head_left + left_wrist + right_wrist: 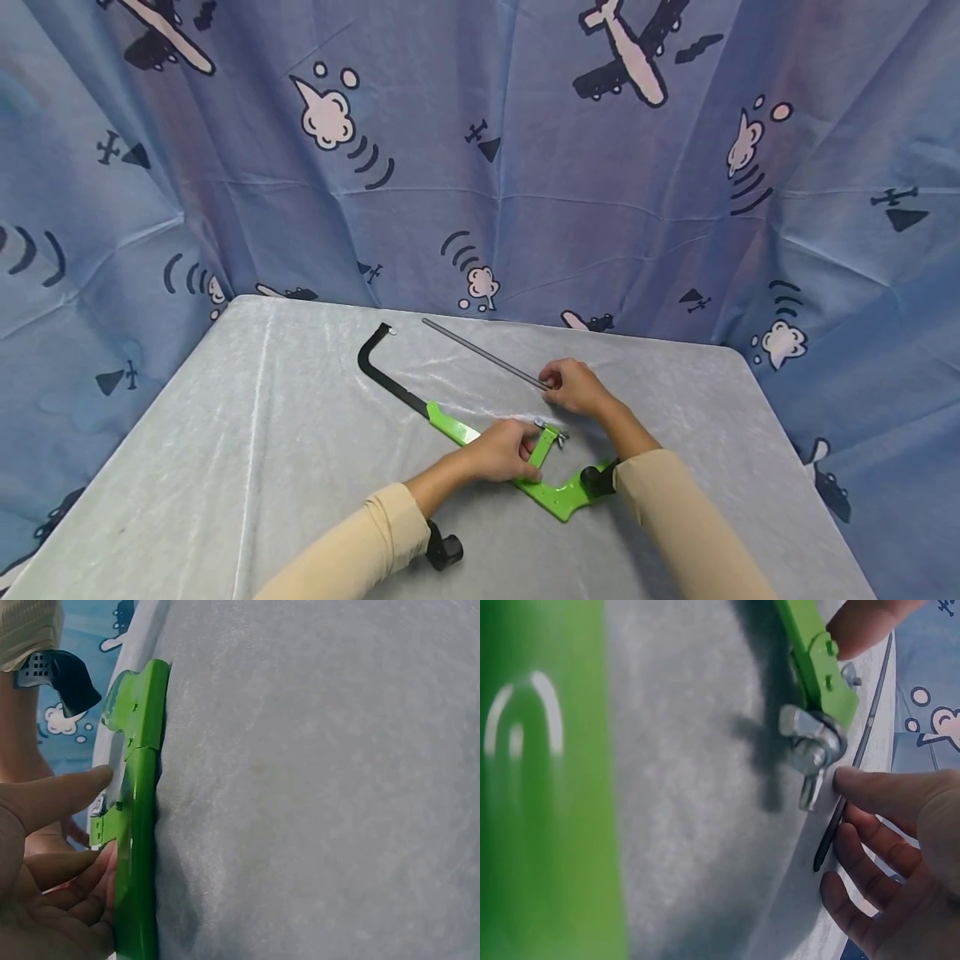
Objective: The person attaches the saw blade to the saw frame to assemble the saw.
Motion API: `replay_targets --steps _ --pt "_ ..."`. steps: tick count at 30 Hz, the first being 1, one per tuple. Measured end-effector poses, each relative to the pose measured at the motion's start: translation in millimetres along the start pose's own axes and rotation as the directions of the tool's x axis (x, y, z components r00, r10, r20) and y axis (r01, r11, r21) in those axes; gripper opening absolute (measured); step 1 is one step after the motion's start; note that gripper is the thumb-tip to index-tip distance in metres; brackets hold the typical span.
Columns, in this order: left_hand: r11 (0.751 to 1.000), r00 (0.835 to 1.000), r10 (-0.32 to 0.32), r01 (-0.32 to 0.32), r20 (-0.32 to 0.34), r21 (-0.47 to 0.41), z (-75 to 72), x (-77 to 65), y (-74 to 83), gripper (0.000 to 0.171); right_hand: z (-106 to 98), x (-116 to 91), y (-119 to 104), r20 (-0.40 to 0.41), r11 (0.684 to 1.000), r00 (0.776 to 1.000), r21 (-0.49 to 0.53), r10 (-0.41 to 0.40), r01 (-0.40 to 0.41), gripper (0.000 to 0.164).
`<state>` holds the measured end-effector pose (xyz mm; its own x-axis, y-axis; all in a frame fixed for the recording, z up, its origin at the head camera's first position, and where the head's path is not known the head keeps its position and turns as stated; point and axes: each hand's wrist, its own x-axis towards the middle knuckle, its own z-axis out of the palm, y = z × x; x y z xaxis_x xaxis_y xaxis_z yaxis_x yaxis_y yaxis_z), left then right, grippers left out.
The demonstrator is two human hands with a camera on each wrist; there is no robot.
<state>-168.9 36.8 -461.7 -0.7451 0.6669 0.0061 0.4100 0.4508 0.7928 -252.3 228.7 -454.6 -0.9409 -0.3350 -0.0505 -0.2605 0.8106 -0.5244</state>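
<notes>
A hacksaw frame (pixel 393 387) lies across the table, its bow black and its handle end bright green. My left hand (pixel 498 450) grips it at the short green post (pixel 543 446), with the thumb on the near side. In the left wrist view, the thumb and bent fingers of that hand (pixel 67 862) are around the post. A metal wing nut (pixel 810 746) sits on the post's end. My right hand (pixel 577 387) pinches the near end of a thin grey hacksaw blade (pixel 480 350). The blade slants away toward the table's far edge, beyond the frame.
A pale grey cloth covers the table (pixel 187 467). Behind its far edge hangs a blue curtain (pixel 420 225) printed with planes and clouds. Black wrist mounts (pixel 444 550) protrude under the sleeves, the right one overlapping the green handle (pixel 558 500) in the head view.
</notes>
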Motion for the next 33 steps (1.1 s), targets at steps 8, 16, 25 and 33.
replay_targets --steps 8,16,25,33 --pt "1.0 1.0 -0.016 0.016 0.018 0.017 0.8 1.2 1.2 0.053 2 1 -1 -0.015 1.0 1.0 -0.017 -0.012 0.012 0.013" --pt "0.999 0.999 -0.038 0.037 0.027 0.038 1.8 3.2 1.0 0.061 4 4 0 -0.014 1.0 1.0 -0.022 0.01 -0.01 0.014" --pt "0.997 0.999 -0.043 0.045 -0.034 0.067 6.7 4.9 1.3 0.035 6 5 2 -0.005 1.0 1.0 0.014 0.001 -0.001 0.015" --pt "0.99 0.986 -0.137 0.14 -0.091 0.03 14.4 6.4 -2.1 0.044 5 3 3 -0.012 0.998 1.0 0.059 -0.027 0.028 0.015"
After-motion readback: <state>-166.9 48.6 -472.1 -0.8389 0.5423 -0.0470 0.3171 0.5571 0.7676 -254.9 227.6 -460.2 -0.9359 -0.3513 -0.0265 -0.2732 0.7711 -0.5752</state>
